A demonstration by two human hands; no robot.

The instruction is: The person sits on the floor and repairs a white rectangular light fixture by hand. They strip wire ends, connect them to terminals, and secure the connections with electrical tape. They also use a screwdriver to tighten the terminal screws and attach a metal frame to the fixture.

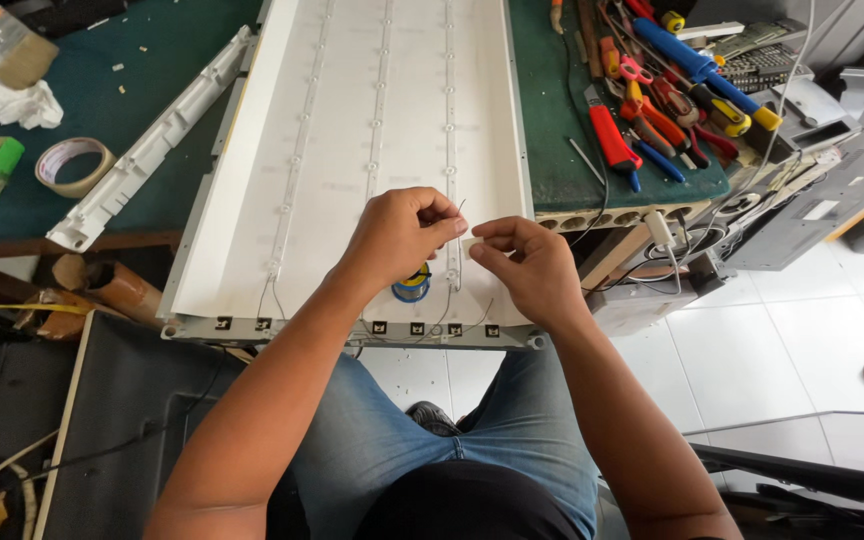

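On the green bench (182, 40) a tape roll (74, 165) lies left. Your left hand (402, 232) and right hand (524, 265) pinch a thin wire (460, 208) above the white panel (352, 120), hiding a solder spool (412, 284). Tools (652, 100) crowd right.

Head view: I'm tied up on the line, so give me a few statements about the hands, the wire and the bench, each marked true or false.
1. Both hands, left hand and right hand, pinch a thin wire between them. True.
2. The small blue and yellow spool lies on the floor tiles. False: it sits on the white backlight panel, just below the left hand.
3. The roll of tape lies on the green mat left of the panel. True.
4. The red-handled tools are piled left of the panel. False: they lie to its right.
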